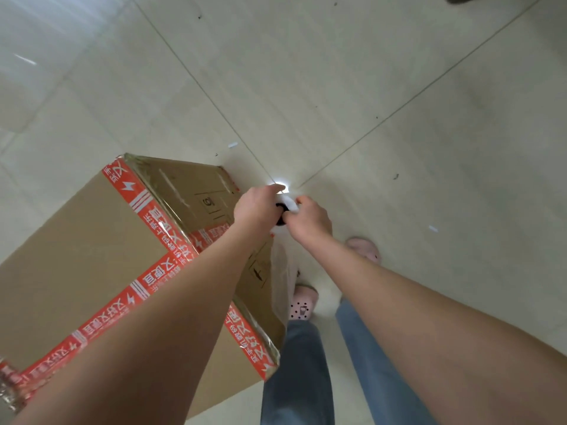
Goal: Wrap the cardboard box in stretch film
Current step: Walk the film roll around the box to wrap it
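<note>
The cardboard box (92, 240) stands on the tiled floor (399, 118), its top crossed and edged with red printed tape (159, 216). Just off its printed side face, above floor level, both hands hold the roll of stretch film (287, 204) upright, so only its white end and dark core hole show. The left hand (257, 207) curls over the roll's end on the box side, and the right hand (310, 216) closes on it from the side away from the box; both are clamped on the roll. A pale sheet of film (283, 277) hangs from the roll down along that side of the box, and the face's wrinkled sheen suggests film already lies there. The box looks stiff and bulky, probably too heavy to turn easily, so it is best left standing while the roll is carried round it. The film is thin, clingy and quick to bunch or tear, so it likely needs steady tension. The roll is smooth and wants to spin, so the ends or the core are the sensible places to hold, letting it unwind between the palms. Beside the box's near corner are the person's jeans (300, 378) and pink clogs (302, 305), close enough to catch the sheet.
</note>
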Motion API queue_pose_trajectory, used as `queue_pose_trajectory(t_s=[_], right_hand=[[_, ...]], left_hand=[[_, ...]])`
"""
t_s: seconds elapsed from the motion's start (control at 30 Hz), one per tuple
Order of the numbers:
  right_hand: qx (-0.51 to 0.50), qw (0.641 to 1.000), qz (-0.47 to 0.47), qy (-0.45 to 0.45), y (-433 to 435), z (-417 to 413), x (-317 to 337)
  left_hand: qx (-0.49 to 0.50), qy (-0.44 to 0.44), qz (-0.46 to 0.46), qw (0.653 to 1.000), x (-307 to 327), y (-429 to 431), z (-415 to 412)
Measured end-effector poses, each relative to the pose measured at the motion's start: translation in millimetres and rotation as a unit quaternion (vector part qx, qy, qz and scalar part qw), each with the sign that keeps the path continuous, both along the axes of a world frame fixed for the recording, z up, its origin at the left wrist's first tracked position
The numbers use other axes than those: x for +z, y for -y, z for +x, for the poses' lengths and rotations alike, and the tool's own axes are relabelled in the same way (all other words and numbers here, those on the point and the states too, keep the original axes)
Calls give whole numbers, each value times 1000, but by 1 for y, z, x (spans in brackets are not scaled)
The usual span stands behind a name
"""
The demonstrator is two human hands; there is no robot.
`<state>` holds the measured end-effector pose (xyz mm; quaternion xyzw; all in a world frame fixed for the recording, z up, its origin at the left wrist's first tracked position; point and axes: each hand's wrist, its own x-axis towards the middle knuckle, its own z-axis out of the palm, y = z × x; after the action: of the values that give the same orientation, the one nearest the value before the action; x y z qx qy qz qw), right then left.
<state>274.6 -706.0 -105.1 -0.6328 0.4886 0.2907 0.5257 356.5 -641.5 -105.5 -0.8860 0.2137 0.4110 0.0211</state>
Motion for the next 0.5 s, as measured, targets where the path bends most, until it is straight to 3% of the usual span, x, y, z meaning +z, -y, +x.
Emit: queue_pose_trajectory(t_s=[0.07, 0.13, 0.27, 0.4, 0.5], right_hand=[[22, 999, -31, 10, 4, 6, 0], [45, 997, -63, 19, 11, 15, 1], [53, 993, -85, 54, 25, 40, 7], [39, 997, -49, 49, 24, 58, 9], [47, 997, -32, 48, 24, 63, 11]], left_hand=[[-49, 15, 24, 998, -1, 8, 4], [-35, 21, 30, 999, 2, 15, 8], [173, 21, -12, 985, 0, 9, 17], [375, 36, -56, 925, -1, 5, 20], [452, 8, -52, 890, -2, 4, 21]])
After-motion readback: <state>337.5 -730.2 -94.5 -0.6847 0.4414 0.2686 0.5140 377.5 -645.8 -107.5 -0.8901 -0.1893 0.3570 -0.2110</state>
